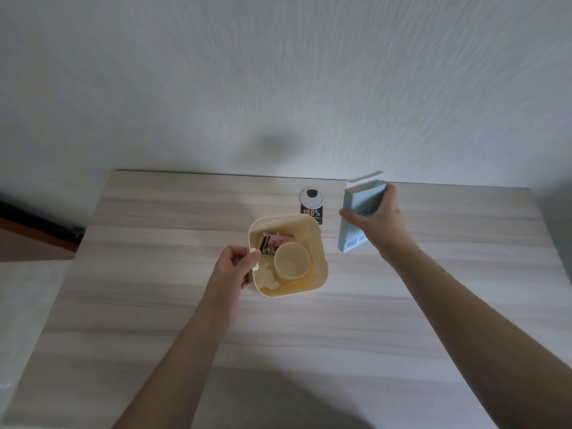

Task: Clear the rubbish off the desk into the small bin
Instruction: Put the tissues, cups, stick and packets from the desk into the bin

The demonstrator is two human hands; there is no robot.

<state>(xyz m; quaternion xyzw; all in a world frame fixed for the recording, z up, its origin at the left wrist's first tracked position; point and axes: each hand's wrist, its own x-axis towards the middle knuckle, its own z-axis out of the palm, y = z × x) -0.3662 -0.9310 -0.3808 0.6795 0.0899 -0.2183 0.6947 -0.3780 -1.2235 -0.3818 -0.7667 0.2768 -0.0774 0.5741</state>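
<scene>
A small cream bin (318,243) stands in the middle of the wooden desk (278,335). Inside it lie a paper cup (292,263), a pink and black wrapper (272,243) and some pale crumpled paper (267,277). My left hand (236,266) grips the bin's left rim. My right hand (376,226) holds a light blue box (359,212) with an open top flap, tilted upright just right of the bin and a little above the desk.
A black packet printed "100%" (312,212) lies behind the bin, beside a round white cable grommet (311,197). A white wall runs along the desk's far edge. A floor strip shows past the left edge.
</scene>
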